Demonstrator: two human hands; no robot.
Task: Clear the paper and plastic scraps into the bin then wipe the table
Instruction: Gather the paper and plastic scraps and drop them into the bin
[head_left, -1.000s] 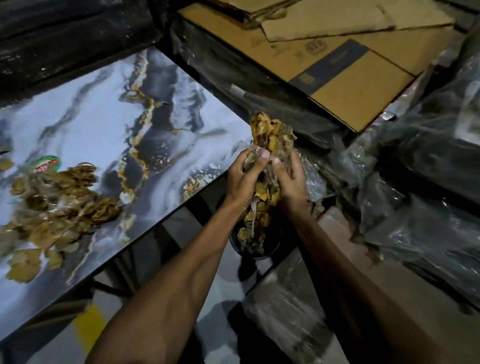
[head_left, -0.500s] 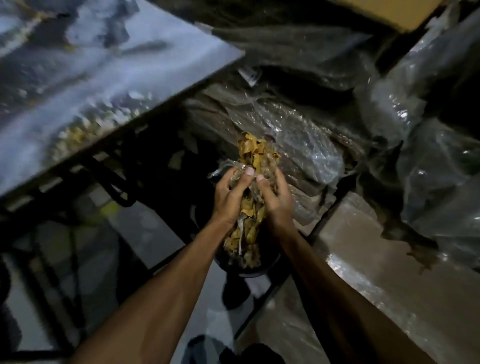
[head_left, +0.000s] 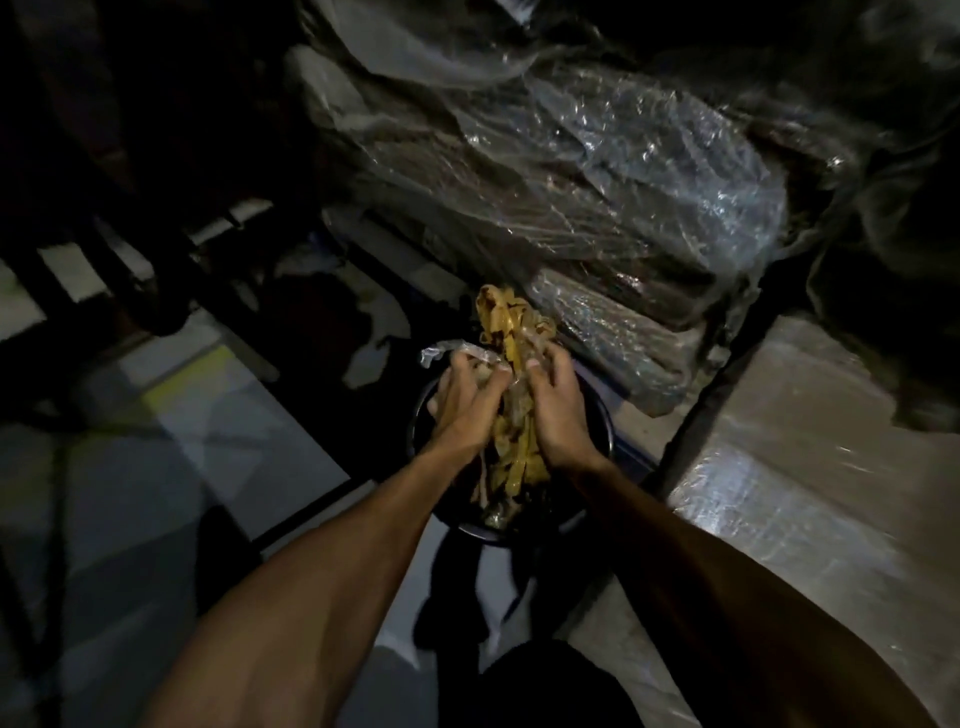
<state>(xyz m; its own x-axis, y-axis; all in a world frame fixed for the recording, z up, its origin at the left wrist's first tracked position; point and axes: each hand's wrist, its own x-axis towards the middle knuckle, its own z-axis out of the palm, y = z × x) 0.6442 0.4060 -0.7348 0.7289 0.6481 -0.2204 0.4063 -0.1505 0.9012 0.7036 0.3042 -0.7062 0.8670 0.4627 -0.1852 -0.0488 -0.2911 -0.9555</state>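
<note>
Holding a wad of scraps (head_left: 511, 410) over the bin (head_left: 602, 431), we have left hand (head_left: 462, 410) and right hand (head_left: 556, 415) both clenched around it from either side, its lower end hanging inside the rim. We judge it light, soft and crinkly, with slick plastic film mixed in, so loose strips can slip out. Best taken around the middle and squeezed, as now.

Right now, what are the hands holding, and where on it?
Both hands, left hand and right hand, grip one bundle of paper and plastic scraps around its middle, from opposite sides, above the dark bin.
</note>
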